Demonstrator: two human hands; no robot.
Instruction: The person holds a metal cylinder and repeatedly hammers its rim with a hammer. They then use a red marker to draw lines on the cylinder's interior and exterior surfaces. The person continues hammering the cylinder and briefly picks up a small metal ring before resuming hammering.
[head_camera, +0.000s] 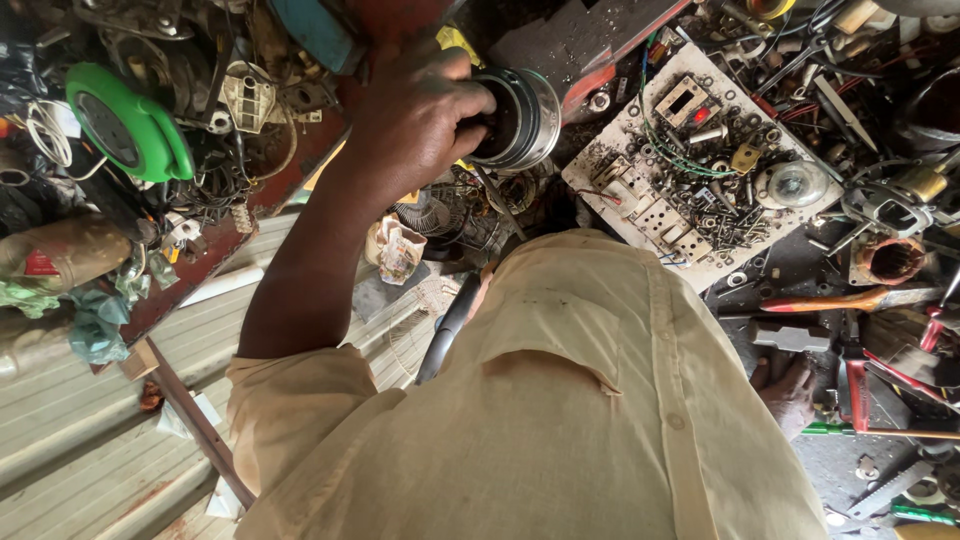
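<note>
One arm stretches forward, its hand (415, 115) curled in a closed grip.

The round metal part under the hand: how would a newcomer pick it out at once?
Start from the pale shirt filling the lower frame and follow the bare arm up to the left hand. Its fingers reach into a motor housing just right of it. It alone is a shiny silver ring with a dark hollow centre, unlike the flat white board of screws beside it.
</note>
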